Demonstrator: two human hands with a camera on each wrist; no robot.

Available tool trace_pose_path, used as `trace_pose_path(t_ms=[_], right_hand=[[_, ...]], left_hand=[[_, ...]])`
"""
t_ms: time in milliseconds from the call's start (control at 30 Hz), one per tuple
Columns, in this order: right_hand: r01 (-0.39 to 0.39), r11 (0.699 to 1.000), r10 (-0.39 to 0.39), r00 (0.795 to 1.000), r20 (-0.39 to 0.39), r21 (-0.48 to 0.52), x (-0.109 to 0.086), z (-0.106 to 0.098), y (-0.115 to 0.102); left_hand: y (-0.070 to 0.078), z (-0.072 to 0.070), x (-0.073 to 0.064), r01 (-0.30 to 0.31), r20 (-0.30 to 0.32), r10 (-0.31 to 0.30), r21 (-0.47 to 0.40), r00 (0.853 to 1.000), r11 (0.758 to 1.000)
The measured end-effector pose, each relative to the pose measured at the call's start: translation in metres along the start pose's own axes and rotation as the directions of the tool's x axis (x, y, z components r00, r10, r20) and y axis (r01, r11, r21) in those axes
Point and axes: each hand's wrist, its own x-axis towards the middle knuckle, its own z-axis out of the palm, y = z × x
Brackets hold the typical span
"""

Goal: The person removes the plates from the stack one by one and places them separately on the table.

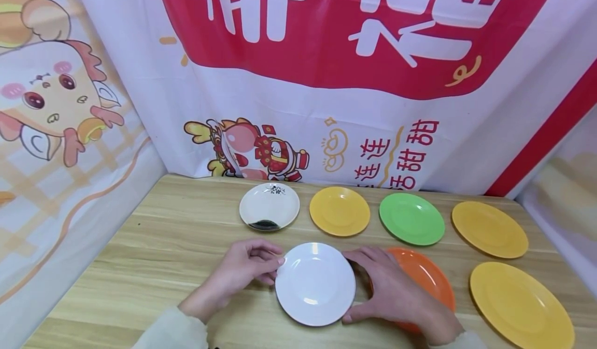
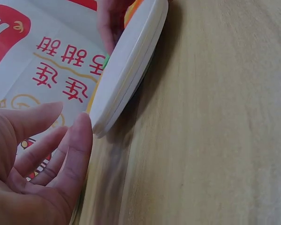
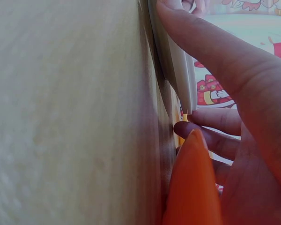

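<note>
A round white plate (image 1: 315,284) lies low over the table in front of me, and the wrist views show more than one rim layered at its edge. My left hand (image 1: 252,266) is at its left side, fingers loosely bent, one fingertip right at the rim (image 2: 103,112). At the right side, my right hand (image 1: 387,287) holds the plate's edge, its thumb at the near part of the rim and the fingers at the far part. An orange plate (image 1: 431,281) is partly covered by this hand and wrist.
Along the back of the wooden table (image 1: 140,256) are a white plate with a dark pattern (image 1: 269,207), a yellow plate (image 1: 339,211), a green plate (image 1: 412,219) and an oval-looking yellow plate (image 1: 489,229). Another yellow plate (image 1: 521,305) lies at front right. A printed cloth (image 1: 298,100) hangs behind.
</note>
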Motion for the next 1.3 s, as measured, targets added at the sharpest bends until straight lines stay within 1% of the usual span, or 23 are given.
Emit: trace_pose_path(t_ms=[167,400,533,667,967,1300], right_hand=[[0.004,1.000,-0.004,1.000,-0.009,-0.001,-0.001,0.000,0.000],[-0.001,1.000,0.001,1.000,-0.006,-0.006,-0.001,0.000,0.000],[-0.003,1.000,0.003,1.000,-0.007,-0.001,-0.001,0.000,0.000],[0.001,1.000,-0.001,1.000,-0.010,-0.004,-0.001,0.000,0.000],[-0.004,1.000,0.004,1.000,-0.009,-0.003,-0.001,0.000,0.000],[-0.002,1.000,0.002,1.000,-0.007,-0.002,-0.001,0.000,-0.001]], left_hand=[[-0.003,0.000,0.001,0.011,-0.011,-0.010,0.034,1.000,0.999],[-0.009,0.002,0.004,0.026,0.032,-0.029,0.075,0.999,0.997],[-0.011,0.005,0.005,0.032,0.017,-0.034,0.100,0.999,0.995],[-0.011,0.006,0.005,0.046,0.004,-0.046,0.102,0.999,0.994],[-0.010,0.006,0.004,0.048,0.001,-0.049,0.090,0.999,0.995],[-0.008,0.006,0.003,0.046,-0.008,-0.045,0.123,0.999,0.991]])
